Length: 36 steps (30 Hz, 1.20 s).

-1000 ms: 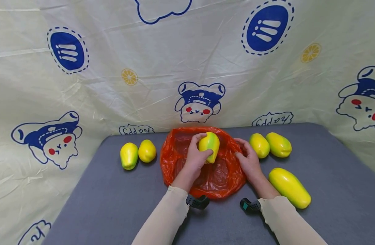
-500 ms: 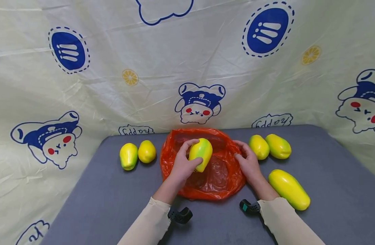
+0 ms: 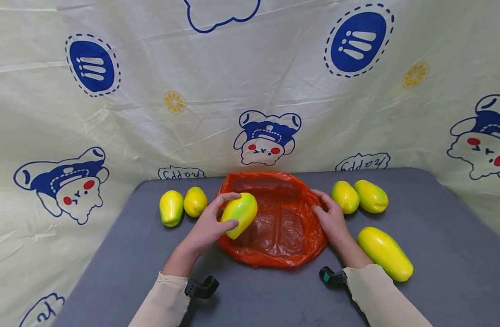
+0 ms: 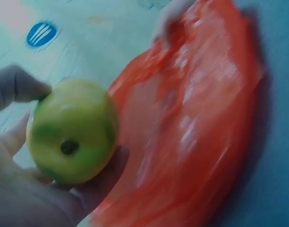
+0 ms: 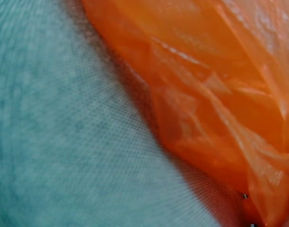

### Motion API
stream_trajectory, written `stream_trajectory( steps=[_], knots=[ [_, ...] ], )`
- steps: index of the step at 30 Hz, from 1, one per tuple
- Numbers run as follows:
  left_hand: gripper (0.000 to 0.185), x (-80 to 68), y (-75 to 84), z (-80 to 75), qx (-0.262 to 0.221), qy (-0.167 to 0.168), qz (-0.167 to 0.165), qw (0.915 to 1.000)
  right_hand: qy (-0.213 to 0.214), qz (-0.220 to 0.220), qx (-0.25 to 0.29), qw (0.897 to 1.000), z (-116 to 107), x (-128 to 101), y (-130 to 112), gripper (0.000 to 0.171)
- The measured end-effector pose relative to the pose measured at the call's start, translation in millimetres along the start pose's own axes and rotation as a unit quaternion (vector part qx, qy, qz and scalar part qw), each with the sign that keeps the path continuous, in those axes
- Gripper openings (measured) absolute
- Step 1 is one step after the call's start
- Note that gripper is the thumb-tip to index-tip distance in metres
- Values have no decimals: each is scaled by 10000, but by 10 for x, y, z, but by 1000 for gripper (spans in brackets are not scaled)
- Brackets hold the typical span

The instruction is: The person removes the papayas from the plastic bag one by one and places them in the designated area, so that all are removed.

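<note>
while gripping a mango [image 3: 239,214] in curled left hand [image 3: 205,227] fingers, lifts it over the bag [image 3: 282,227] rim, clear of the worktop [image 3: 111,272]. right hand [image 3: 331,218] pinches the bag's right edge, fingers curled on the plastic. bag looks empty now; five fruits lie outside. compared with a second ago, holds the mango further left, no longer above the bag's middle.

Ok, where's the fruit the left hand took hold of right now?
In the head view the yellow-green fruit is gripped by the left hand over the left edge of the orange bag, just right of two small fruits.
</note>
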<state>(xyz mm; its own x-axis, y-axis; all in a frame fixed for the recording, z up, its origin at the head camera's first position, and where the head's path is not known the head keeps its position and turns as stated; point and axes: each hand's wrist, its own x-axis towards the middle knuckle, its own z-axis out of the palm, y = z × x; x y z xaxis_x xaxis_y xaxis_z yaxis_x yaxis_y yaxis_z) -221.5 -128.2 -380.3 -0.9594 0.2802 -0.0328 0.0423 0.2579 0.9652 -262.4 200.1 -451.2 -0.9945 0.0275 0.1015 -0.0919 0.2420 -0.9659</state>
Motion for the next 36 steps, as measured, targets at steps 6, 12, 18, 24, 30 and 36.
stream_trajectory(
  steps=[6, 12, 18, 24, 30, 36],
  knots=[
    [62, -72, -20, -338, 364, -334, 205, 9986, -9, -23, -72, 10000, 18, 2, 10, 46],
    [61, -116, -92, -602, 798, -656, 190, 9945, 6, 1, -160, 9999, 18, 2, 4, 45],
    [60, -199, -110, -863, 1082, -718, 81, 9915, -16, 92, -130, 9999, 14, -4, -11, 46],
    [58, -288, -102, -1035, 1514, -836, -136, 9848, -92, 62, -91, 9999, -2, 2, -16, 49],
    [54, -298, -187, -1084, 1927, -1026, -274, 9755, -113, 21, -239, 9996, -2, 17, -3, 48],
    [54, -283, -280, -1131, 2019, -1050, -339, 9732, -98, 91, -304, 9994, 16, 16, -25, 48]
  ],
)
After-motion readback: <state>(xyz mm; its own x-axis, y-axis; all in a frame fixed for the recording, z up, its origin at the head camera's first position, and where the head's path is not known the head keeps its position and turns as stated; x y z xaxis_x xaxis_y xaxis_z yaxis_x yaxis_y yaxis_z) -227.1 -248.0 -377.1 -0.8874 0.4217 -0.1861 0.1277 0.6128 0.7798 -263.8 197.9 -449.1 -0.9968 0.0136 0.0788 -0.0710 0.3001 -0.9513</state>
